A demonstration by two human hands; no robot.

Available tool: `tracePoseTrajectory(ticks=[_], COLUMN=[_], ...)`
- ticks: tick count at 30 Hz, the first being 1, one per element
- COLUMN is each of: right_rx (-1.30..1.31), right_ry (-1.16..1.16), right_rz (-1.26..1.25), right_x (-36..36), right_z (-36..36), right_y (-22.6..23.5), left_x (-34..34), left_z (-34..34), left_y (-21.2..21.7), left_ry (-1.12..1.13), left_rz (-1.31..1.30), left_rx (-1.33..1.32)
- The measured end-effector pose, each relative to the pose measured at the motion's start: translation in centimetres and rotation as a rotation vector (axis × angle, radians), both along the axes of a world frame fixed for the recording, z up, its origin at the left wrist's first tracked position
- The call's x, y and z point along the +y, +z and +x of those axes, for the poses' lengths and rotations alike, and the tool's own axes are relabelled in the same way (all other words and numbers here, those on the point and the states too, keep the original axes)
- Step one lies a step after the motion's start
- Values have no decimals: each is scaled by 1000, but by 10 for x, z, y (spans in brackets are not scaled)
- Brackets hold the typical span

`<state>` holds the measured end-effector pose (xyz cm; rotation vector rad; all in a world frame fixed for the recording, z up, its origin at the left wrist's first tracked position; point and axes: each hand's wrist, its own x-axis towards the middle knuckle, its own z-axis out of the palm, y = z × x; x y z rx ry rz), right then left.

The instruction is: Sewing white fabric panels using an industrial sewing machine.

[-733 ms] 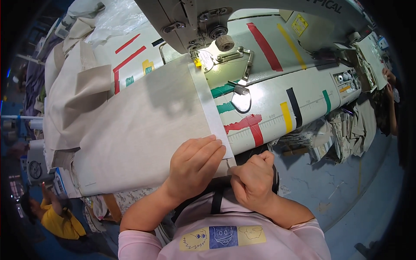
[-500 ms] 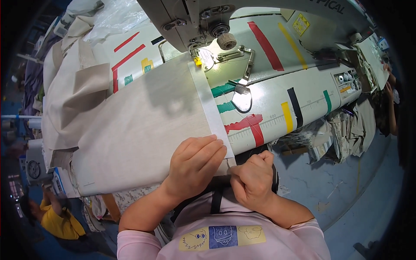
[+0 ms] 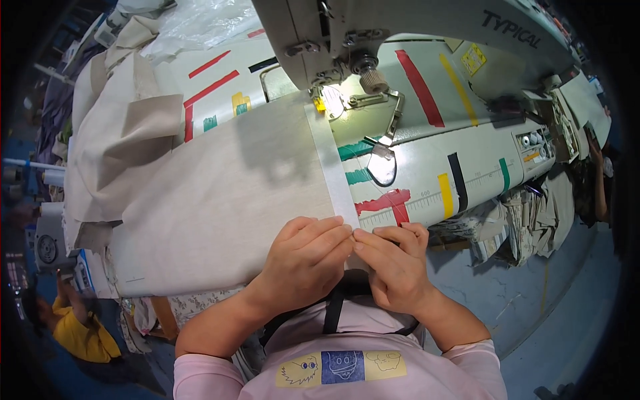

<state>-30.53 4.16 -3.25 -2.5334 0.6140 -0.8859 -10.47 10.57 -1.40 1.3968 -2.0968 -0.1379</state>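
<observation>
A wide beige fabric panel (image 3: 207,200) lies over the sewing table, a white strip (image 3: 331,163) along its right edge. That strip runs up to the presser foot area of a sewing machine (image 3: 327,83), where a small yellow part (image 3: 320,105) shows under the lamp. At the strip's near end, my left hand (image 3: 310,257) is closed on the fabric edge, fingers together. My right hand (image 3: 395,263) pinches the same edge from the right, its fingertips close to the left ones. The bit of edge between the fingertips is mostly hidden.
Bunched beige fabric (image 3: 127,133) is heaped at the left. A metal arm with a dark-rimmed guide (image 3: 382,165) stands right of the strip. Coloured tape (image 3: 457,175) marks the table. Stacked cloth (image 3: 543,207) hangs at the right; a person in yellow (image 3: 83,333) is at lower left.
My right hand has shifted slightly up and changed from a curled fist to a pinch beside the left fingertips. The left hand stays at the fabric edge. The whole view has shifted slightly.
</observation>
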Motion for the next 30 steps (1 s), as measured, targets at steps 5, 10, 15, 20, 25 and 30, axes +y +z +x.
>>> tracePoseTrajectory(ticks=[5, 10, 15, 20, 25, 30], right_rx=[11, 18, -19, 23, 63, 93], right_ry=[-30, -53, -78, -54, -53, -76], right_rz=[-118, -191, -226, -170, -107, -90], right_x=[-1, 2, 0, -1, -9, -32], right_z=[-3, 0, 3, -2, 2, 20], right_y=[-11, -17, -17, -6, 5, 13], left_x=[-3, -44, -44, -35, -43, -68], left_z=[10, 41, 49, 48, 54, 69], left_y=[9, 15, 11, 15, 17, 21], left_ry=[-54, -33, -44, -135, -137, -102], left_rz=[116, 60, 147, 260, 240, 244], left_rx=[61, -28, -137, -66, -119, -167])
